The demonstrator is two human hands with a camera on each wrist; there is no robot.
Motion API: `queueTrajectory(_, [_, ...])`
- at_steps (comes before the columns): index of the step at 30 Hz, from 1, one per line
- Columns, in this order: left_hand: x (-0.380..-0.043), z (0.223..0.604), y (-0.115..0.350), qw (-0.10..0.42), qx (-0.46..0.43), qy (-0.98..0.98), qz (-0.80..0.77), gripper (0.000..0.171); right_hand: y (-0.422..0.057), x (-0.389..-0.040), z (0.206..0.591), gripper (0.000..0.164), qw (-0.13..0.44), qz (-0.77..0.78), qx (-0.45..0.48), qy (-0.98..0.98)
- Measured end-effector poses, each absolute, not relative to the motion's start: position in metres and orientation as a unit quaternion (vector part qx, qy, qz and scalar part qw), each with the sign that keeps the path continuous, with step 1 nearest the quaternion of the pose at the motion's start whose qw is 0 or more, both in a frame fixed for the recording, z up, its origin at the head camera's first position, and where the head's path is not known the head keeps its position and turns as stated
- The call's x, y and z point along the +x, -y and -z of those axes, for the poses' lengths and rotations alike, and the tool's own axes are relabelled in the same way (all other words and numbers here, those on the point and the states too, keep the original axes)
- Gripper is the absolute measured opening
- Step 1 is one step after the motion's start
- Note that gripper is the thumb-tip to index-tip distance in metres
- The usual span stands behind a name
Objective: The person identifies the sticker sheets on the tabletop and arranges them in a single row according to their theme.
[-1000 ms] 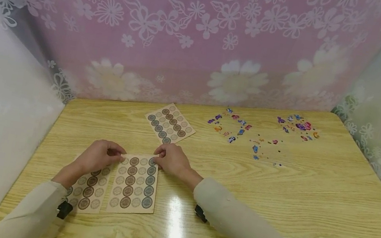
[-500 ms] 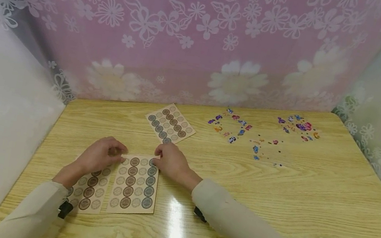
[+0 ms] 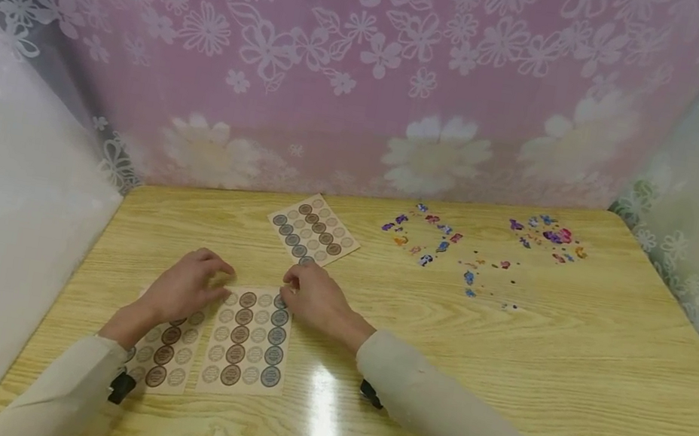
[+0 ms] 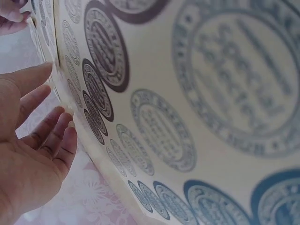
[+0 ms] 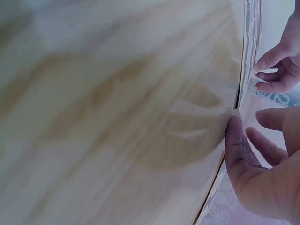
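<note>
Near the middle front of the table, in the head view, lies a cream sheet of round stickers (image 3: 248, 339) with brown, pale and blue rows. By its upper left corner is my left hand (image 3: 187, 288), thumb and fingertips apart with nothing between them. My right hand (image 3: 318, 297) is at the upper right corner, its fingertips touching there and thumb apart from the fingers. A second sticker sheet (image 3: 166, 355) lies to the left, partly covered by the left hand and wrist. In the left wrist view the stickers (image 4: 161, 129) look large beside the loosely bent fingers.
A third sticker sheet (image 3: 313, 228) lies askew farther back. Small colourful stickers on what looks like clear film (image 3: 422, 233) spread toward the back right, with another cluster (image 3: 553, 235) beyond. A floral curtain (image 3: 369, 91) borders the table's (image 3: 500, 394) back edge.
The left thumb and forefinger have spread a little apart at the sheet's corner. The right hand is almost still. The whole head view has shifted slightly downward.
</note>
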State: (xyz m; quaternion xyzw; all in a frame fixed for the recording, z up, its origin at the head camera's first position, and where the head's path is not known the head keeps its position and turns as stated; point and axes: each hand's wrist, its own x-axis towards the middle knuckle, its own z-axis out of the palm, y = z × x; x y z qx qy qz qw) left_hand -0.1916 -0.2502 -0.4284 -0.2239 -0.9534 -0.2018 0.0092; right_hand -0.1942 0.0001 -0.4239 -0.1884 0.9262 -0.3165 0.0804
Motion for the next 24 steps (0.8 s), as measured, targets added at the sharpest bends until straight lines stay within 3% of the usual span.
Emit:
queueTrajectory(12, [-0.199, 0.418, 0.243, -0.019, -0.174, 0.937, 0.304, 0.046, -0.035, -0.205, 0.408, 0.034, 0.076, 0.34, -0.24, -0.906])
queueTrajectory(24, [-0.212, 0.415, 0.223, 0.003, -0.178, 0.92, 0.349, 0.056, -0.073, -0.216, 0.4, 0.049, 0.036, 0.287, -0.249, -0.924])
